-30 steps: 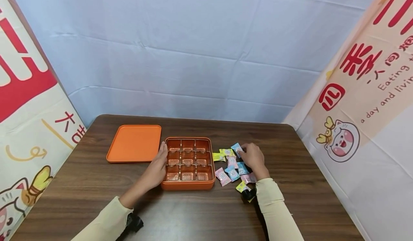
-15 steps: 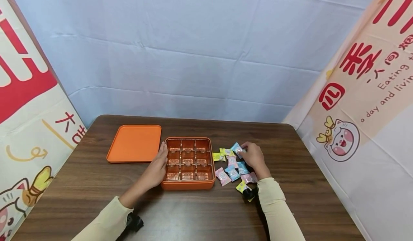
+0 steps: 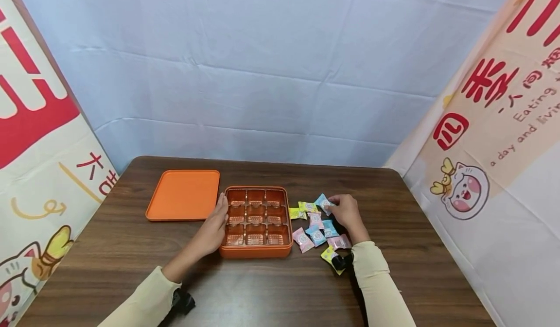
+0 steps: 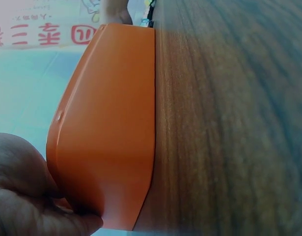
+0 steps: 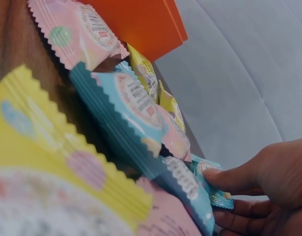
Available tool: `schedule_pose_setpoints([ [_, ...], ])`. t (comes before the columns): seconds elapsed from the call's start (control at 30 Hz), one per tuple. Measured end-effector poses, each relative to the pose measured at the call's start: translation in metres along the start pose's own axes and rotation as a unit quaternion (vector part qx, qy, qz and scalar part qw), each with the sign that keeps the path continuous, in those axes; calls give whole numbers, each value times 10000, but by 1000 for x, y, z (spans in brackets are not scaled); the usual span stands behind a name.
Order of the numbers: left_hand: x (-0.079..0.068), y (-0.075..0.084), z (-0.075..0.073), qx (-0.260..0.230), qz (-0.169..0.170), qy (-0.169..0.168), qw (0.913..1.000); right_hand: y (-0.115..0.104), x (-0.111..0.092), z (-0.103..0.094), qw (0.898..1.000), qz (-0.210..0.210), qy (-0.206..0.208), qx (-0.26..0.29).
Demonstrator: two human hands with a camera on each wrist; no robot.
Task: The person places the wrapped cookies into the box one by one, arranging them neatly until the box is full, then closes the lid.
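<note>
Pinching right grip: held blue packet right of box, risked snagging crowded packets.
Left grip: unclenched against box, risked over-pushing.

Dark wood-grain table, flat orange lid, nine-compartment orange box beside it, pink, blue and yellow packets

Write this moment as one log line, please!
left hand: touches left side of orange box | right hand: pinches blue packet | other packets: right of box | flat orange panel: left of box
</note>
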State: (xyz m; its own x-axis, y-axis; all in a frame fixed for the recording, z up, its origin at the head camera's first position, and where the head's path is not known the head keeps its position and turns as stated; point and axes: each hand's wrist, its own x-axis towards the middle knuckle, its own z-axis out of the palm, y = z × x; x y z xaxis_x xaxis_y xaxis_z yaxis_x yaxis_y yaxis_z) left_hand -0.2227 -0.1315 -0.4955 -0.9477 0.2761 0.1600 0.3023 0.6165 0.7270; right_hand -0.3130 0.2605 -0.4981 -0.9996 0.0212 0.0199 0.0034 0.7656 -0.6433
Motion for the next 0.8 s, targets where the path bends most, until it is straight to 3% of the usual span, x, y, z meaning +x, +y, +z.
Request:
schedule_pose_setpoints([
  [0.57, -1, 1, -1, -34, -53, -4, 10000, 8, 1, -11, 9980, 248, 140, 567],
  [0.8, 0, 2, -1, -35, -7, -20, 10000, 10, 2, -13, 9974, 309, -40, 647],
])
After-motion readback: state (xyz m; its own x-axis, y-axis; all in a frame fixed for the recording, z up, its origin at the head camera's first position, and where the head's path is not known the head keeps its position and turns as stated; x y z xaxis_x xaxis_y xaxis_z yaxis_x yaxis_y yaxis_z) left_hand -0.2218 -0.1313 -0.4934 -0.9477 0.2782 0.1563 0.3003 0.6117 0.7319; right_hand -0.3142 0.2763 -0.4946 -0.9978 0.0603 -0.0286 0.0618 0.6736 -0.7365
